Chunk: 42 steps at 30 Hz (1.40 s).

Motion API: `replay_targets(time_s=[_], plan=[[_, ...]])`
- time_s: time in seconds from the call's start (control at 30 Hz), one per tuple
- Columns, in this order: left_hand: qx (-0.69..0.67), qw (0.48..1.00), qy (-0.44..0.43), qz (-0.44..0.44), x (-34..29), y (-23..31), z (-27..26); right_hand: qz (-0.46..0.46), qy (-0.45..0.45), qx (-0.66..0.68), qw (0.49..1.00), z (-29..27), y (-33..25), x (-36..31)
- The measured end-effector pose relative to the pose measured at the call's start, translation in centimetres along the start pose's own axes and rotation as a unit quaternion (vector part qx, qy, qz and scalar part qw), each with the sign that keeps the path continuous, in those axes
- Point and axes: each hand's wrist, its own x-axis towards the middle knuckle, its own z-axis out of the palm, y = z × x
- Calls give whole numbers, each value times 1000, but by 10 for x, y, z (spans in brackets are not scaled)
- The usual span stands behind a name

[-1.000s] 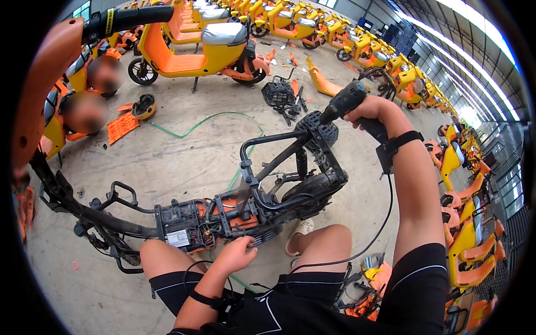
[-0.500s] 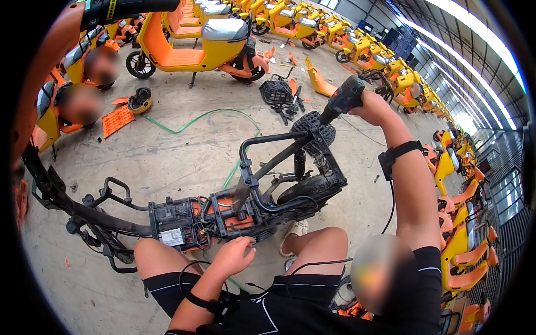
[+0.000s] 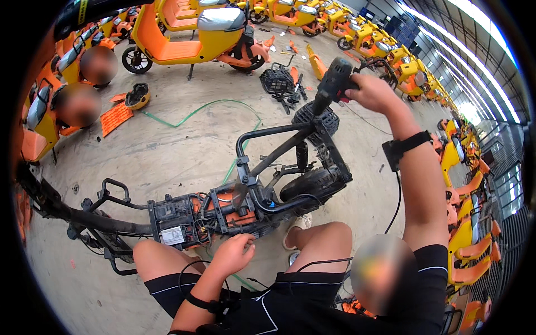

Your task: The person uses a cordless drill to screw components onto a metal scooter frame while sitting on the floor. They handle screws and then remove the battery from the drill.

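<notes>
My right hand [image 3: 371, 92] is closed round the grip of a dark cordless drill [image 3: 330, 84]. It points downward, its nose at the rear upper end of a stripped scooter frame [image 3: 279, 151]; the exact contact spot is hidden. The black frame stands across in front of me, its rear wheel [image 3: 304, 187] at the right. My left hand [image 3: 235, 254] is beside the frame's near edge, close to the open floor section [image 3: 215, 209] with its wiring and orange plastic. Its fingers are loosely bent and apart, with nothing visible in them.
A black basket [image 3: 277, 81] and loose parts lie beyond the frame. Further left are an orange panel [image 3: 116, 118], a yellow helmet [image 3: 137, 96] and a green strap [image 3: 206, 104] on the floor. Rows of yellow scooters [image 3: 190, 39] stand behind and along the right. Two people are at left.
My right hand and the drill have shifted slightly left, and the drill now stands more upright. The view has shifted slightly. My left hand stays near the same part of the frame.
</notes>
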Motion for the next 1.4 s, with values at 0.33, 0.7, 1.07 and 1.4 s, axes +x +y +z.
replay_targets(time_s=[0.33,0.7,1.07,1.4], plan=[[19,1000,-21,-6,2,-4,8,21,26,2,999,-5,25,-19],[29,998,-37,-33,7,-12,15,21,36,15,999,-10,19,-27],[-16,999,23,19,14,3,15,-44,59,31,997,2,37,-17],[-84,932,104,337,99,199,-108,-63,172,-118,976,39,32,-20]])
